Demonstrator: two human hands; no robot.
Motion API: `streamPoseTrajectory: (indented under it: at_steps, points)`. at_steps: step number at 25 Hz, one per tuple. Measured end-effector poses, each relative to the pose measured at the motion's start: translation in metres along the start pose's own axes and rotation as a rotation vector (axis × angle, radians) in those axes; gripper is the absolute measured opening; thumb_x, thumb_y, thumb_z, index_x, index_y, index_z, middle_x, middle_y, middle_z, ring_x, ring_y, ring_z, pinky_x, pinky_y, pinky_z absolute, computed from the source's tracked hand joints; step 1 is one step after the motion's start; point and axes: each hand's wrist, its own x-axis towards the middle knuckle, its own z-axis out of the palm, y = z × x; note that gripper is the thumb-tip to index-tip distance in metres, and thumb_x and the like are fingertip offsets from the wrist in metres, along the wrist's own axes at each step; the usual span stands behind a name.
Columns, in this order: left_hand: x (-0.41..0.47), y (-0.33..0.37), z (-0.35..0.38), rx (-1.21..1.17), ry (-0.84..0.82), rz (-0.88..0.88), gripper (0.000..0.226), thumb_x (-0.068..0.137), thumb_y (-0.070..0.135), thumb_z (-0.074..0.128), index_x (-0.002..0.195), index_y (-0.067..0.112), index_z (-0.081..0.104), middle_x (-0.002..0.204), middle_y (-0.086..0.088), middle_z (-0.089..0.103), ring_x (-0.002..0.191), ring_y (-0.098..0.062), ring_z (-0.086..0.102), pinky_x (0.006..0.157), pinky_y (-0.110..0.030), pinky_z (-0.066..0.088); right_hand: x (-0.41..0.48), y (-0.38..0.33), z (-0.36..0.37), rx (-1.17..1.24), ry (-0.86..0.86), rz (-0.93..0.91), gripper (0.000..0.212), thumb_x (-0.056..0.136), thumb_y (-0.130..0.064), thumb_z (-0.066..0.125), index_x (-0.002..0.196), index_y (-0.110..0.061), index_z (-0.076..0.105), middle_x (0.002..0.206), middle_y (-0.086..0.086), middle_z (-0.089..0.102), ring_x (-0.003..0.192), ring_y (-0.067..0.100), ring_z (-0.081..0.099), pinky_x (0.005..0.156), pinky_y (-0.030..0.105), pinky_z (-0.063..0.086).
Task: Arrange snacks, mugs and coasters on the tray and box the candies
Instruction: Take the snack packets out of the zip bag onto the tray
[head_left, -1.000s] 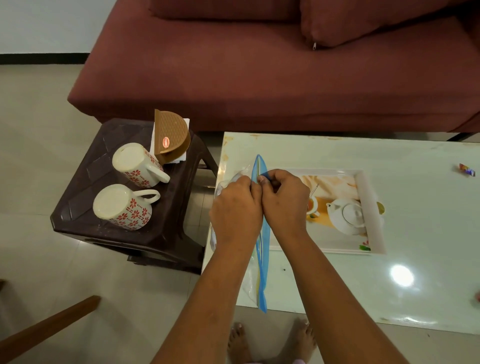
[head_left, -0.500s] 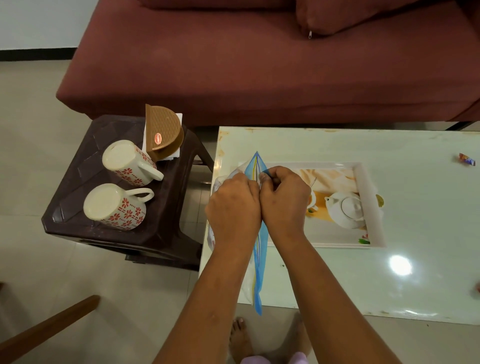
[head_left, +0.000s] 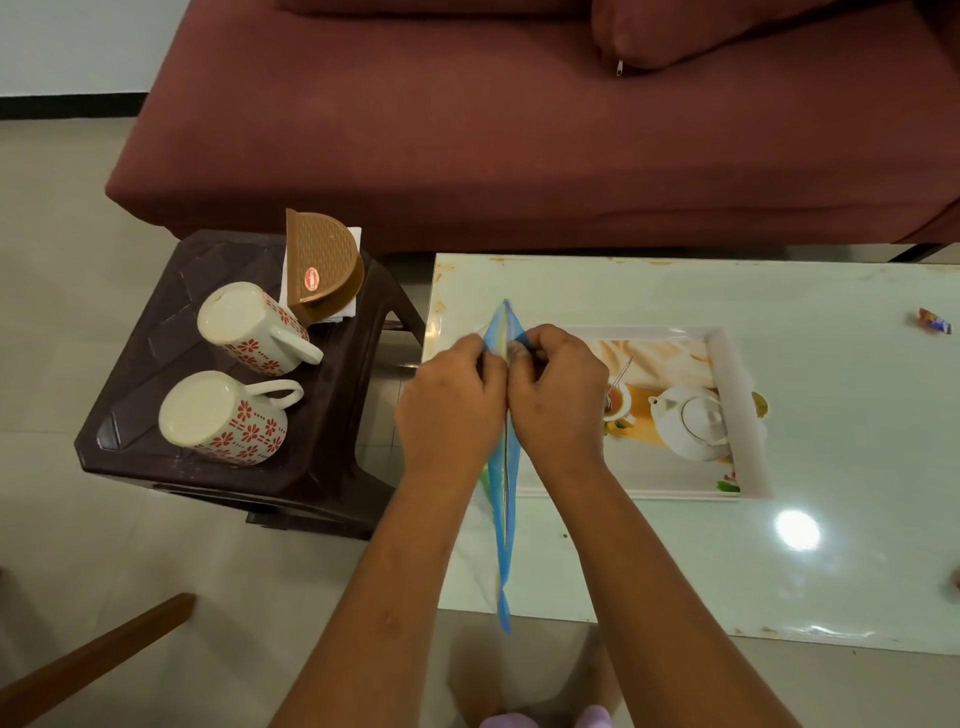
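My left hand (head_left: 451, 410) and my right hand (head_left: 557, 397) are pressed together, both pinching the top of a clear zip bag with a blue seal strip (head_left: 505, 514), held edge-on above the white table's left end. The bag's contents are hidden. Under my right hand lies a white tray (head_left: 737, 415) printed with a teapot picture. Two white mugs with red flowers, one farther (head_left: 249, 328) and one nearer (head_left: 221, 418), lie on their sides on a dark brown stool (head_left: 322, 467). A brown half-round coaster holder (head_left: 323, 270) stands behind them. A wrapped candy (head_left: 933, 321) lies at the table's far right.
A maroon sofa (head_left: 519, 130) runs along the far side of the white table (head_left: 857, 545). A wooden bar (head_left: 93, 660) juts in at the lower left over the tiled floor. My bare feet show below the table's near edge.
Both hands keep pinching the bag's top. The seal strip has parted a little near the far tip. The view has shifted slightly.
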Motion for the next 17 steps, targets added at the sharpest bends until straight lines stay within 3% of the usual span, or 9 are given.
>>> streamPoseTrajectory:
  at_steps: [3, 6, 9, 12, 17]
  points:
    - [0.018, -0.001, -0.005, -0.105, -0.042, 0.0, 0.024, 0.096, 0.034, 0.043, 0.098, 0.015, 0.059, 0.094, -0.005, 0.069, 0.076, -0.016, 0.062, 0.063, -0.028, 0.051, 0.003, -0.001, 0.004, 0.003, -0.103, -0.008, 0.013, 0.092, -0.017, 0.049, 0.09, -0.011, 0.061, 0.082, -0.001, 0.06, 0.074, 0.009, 0.053, 0.058, 0.005, 0.033]
    - [0.028, 0.001, -0.005, -0.108, -0.059, 0.044, 0.024, 0.096, 0.027, 0.045, 0.097, 0.011, 0.062, 0.094, -0.009, 0.069, 0.081, -0.019, 0.063, 0.074, -0.037, 0.055, 0.008, 0.0, 0.005, 0.004, -0.112, 0.013, 0.013, 0.095, -0.023, 0.046, 0.086, -0.015, 0.05, 0.077, -0.003, 0.054, 0.065, 0.006, 0.047, 0.051, 0.006, 0.034]
    - [0.031, -0.003, -0.004, -0.207, -0.152, 0.024, 0.023, 0.096, 0.021, 0.046, 0.096, 0.007, 0.064, 0.09, -0.013, 0.068, 0.08, -0.024, 0.065, 0.077, -0.043, 0.057, 0.017, 0.001, 0.002, -0.073, -0.225, -0.019, 0.02, 0.099, -0.032, 0.037, 0.086, -0.017, 0.042, 0.072, -0.003, 0.051, 0.061, 0.008, 0.047, 0.047, 0.014, 0.028]
    - [0.024, -0.002, -0.003, -0.069, -0.066, 0.063, 0.026, 0.095, 0.026, 0.047, 0.098, 0.008, 0.065, 0.089, -0.013, 0.069, 0.08, -0.024, 0.065, 0.074, -0.036, 0.055, 0.025, 0.002, 0.004, -0.243, -0.247, -0.086, 0.021, 0.099, -0.026, 0.034, 0.083, -0.016, 0.042, 0.076, -0.001, 0.049, 0.061, 0.011, 0.043, 0.049, 0.018, 0.024]
    - [0.022, 0.009, -0.002, 0.184, 0.011, 0.092, 0.035, 0.096, 0.036, 0.041, 0.111, 0.011, 0.061, 0.103, -0.012, 0.07, 0.087, -0.025, 0.067, 0.074, -0.032, 0.052, 0.026, 0.005, 0.011, -0.375, -0.173, -0.065, 0.02, 0.096, -0.027, 0.045, 0.098, -0.009, 0.054, 0.09, 0.007, 0.062, 0.069, 0.013, 0.047, 0.064, 0.023, 0.035]
